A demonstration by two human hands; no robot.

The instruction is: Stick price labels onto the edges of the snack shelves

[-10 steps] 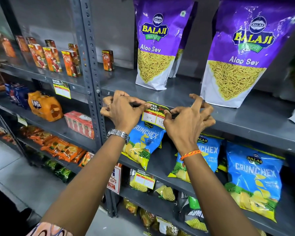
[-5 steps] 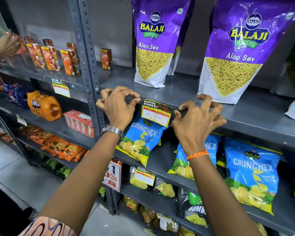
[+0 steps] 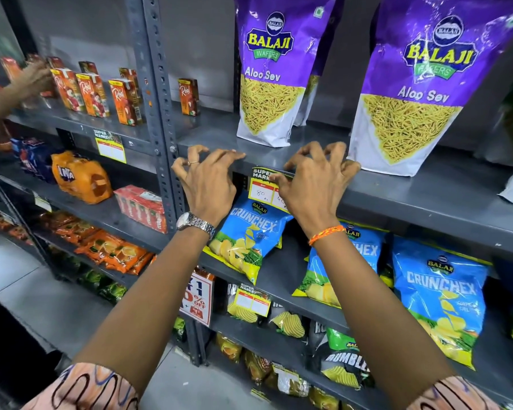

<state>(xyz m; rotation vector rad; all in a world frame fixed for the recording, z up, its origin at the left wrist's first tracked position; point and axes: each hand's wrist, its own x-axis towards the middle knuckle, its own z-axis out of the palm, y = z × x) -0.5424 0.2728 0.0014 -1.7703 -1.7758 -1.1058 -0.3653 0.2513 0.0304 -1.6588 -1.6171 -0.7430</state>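
Grey steel shelving [image 3: 397, 199] fills the view, its perforated upright post [image 3: 160, 119] the marker for everything else. Far left of the post, another person's hand [image 3: 34, 78] reaches among small orange juice cartons [image 3: 92, 94], blurred. Below those cartons, also left of the post, a price tag [image 3: 110, 146] hangs on a shelf edge, and an orange pack [image 3: 80, 177] sits on the shelf beneath.

Just right of the post, the left hand [image 3: 206, 180] hovers at the shelf edge with fingers spread and curled, gripping nothing, a watch [image 3: 195, 224] on its wrist. Right of that hand, the price label [image 3: 265, 186] sits against the front edge of the shelf, above a blue Crunchex bag [image 3: 249, 235]. The right hand [image 3: 316, 184] covers the label's right side, its thumb and fingertips touching the label while the other fingers arch loosely over the shelf edge; whether it pinches or merely presses cannot be told. Above, farther right of the post, two purple Aloo Sev bags [image 3: 271, 69] stand upright.
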